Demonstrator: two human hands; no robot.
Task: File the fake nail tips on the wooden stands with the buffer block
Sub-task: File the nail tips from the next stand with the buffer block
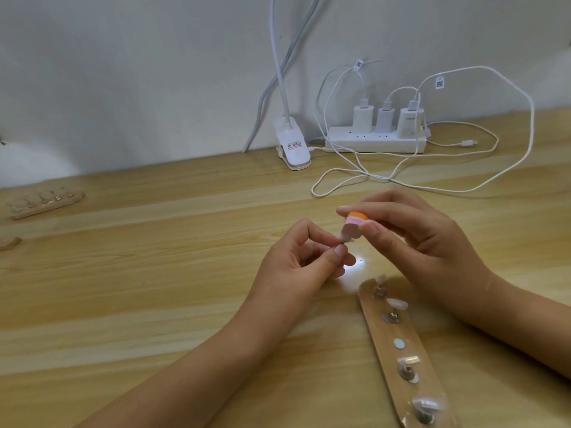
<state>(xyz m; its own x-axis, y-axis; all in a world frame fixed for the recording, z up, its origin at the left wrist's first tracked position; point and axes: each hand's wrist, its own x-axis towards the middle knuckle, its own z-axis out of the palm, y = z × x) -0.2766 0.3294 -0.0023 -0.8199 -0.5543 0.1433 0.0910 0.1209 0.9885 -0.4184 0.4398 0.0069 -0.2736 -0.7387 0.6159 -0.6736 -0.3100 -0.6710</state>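
Far left, well apart from the work: far wooden stand point(46, 202), small tips upright on it, too blurred to count. Centre: your left hand point(304, 261) pinches one loose nail tip point(344, 238) by its lower end, thumb against forefinger, above the table point(154, 288). Buffer block point(356, 224), orange over pink, touches the tip's free end; your right hand point(417, 239) grips the block with thumb under and fingertips over. Judgement: the tip is featherlight, thin, slick plastic that will flex or flick out under a hard stroke, so pinch low near its base and stroke lightly. The block looks like soft foam with some give; hold it mid-body. Below your right wrist: near wooden stand point(415, 341) with spare tips point(397, 303) on posts, one white pad bare
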